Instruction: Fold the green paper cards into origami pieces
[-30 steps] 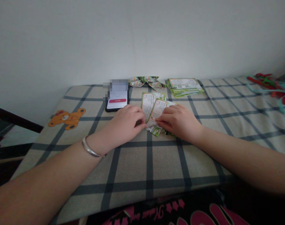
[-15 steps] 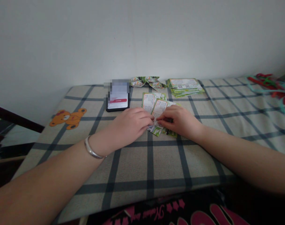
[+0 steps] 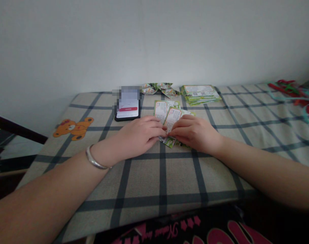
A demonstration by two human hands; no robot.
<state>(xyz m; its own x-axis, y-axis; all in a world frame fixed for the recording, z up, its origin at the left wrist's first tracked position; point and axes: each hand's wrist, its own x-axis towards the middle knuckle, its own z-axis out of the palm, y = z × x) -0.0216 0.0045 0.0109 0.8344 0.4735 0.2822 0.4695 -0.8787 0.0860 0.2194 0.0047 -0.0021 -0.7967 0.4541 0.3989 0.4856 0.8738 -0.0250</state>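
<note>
Left grip (image 3: pixel 141 134) has shifted inward since a second ago, nearly meeting the right grip (image 3: pixel 196 134); overlapping green-bordered printed cards (image 3: pixel 172 115) lie beneath both sets of bunched fingertips, though whether either pinches one I cannot tell.

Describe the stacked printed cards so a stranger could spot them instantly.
On the checked tablecloth, look along the white wall. Beyond the right hand lies a green-edged stack of printed cards. Unlike the folded papers to its left, it lies flat, in layers, untouched.
</note>
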